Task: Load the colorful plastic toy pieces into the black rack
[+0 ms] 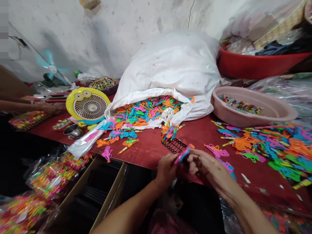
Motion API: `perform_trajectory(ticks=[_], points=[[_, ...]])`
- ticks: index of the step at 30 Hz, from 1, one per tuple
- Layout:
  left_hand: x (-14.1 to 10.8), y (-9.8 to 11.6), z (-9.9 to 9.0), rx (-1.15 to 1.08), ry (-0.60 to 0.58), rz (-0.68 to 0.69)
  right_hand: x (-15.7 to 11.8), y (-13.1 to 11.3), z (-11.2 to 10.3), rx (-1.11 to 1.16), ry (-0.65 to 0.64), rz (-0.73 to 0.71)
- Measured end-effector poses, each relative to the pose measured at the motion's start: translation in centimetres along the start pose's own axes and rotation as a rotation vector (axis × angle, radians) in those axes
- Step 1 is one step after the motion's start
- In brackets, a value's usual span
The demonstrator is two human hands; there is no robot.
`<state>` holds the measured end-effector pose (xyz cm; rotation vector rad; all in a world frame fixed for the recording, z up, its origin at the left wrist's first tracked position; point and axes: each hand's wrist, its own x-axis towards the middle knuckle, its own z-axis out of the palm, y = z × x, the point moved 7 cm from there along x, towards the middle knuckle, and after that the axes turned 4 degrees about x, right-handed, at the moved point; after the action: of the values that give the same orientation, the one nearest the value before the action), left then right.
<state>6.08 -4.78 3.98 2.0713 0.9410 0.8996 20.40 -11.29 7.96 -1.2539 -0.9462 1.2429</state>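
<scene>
My left hand (166, 170) and my right hand (204, 165) are close together over the front edge of the red table (195, 135). Between their fingers they grip a small pink and blue plastic piece (182, 154). A black plastic mesh rack (174, 146) lies just beyond them, under a bunch of coloured plastic pieces (170, 131). Loose pink plastic toy shapes (216, 151) lie to the right of my right hand. A spread of multicoloured plastic shapes (280, 149) covers the table's right side.
A white sack (168, 65) spills coloured pieces. A pink basin (253, 107) and a red basin (258, 65) stand to the right. A yellow fan (87, 105) sits left, near a co-worker's hands (46, 109). A cardboard box (107, 182) of bagged pieces stands below the table's edge.
</scene>
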Motion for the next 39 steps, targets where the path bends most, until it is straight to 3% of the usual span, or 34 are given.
perform_trajectory(ticks=[4,6,8,10,13,15,17,19,22,28,32,39], points=[[0.4,0.0,1.0,-0.175,-0.104,0.018,1.2,1.5,1.1,-0.349,0.122,-0.169],[0.4,0.4,1.4,-0.212,-0.188,0.085,1.7,1.7,1.9,-0.396,0.146,-0.238],[0.3,0.3,1.0,-0.196,-0.185,0.116,2.2,1.8,2.1,-0.368,0.173,-0.257],[0.4,-0.7,-0.4,-0.13,-0.072,0.061,2.5,2.1,1.5,-0.295,0.242,-0.226],[0.8,-3.7,-3.6,-0.024,0.261,-0.145,3.2,3.3,-0.1,-0.123,0.368,-0.116],[1.6,-5.5,-5.2,0.0,0.405,-0.217,3.7,4.2,-0.9,-0.044,0.417,-0.079],[3.3,-6.6,-5.4,-0.033,0.355,-0.192,4.2,4.8,-1.2,-0.036,0.428,-0.072],[5.1,-7.1,-5.0,-0.088,0.224,-0.15,4.7,5.3,-1.2,-0.048,0.418,-0.059],[6.2,-7.3,-4.2,-0.092,0.1,-0.154,4.9,5.6,-1.0,-0.075,0.391,-0.027],[3.5,-5.4,-2.9,0.121,0.161,-0.181,3.0,3.6,-1.5,-0.355,0.523,-0.178],[1.3,-3.7,-1.6,0.196,0.172,-0.176,1.7,3.9,-1.9,-0.431,0.59,-0.152],[0.4,-2.5,-0.8,0.249,0.09,-0.168,1.9,4.5,-1.7,-0.495,0.527,-0.15]])
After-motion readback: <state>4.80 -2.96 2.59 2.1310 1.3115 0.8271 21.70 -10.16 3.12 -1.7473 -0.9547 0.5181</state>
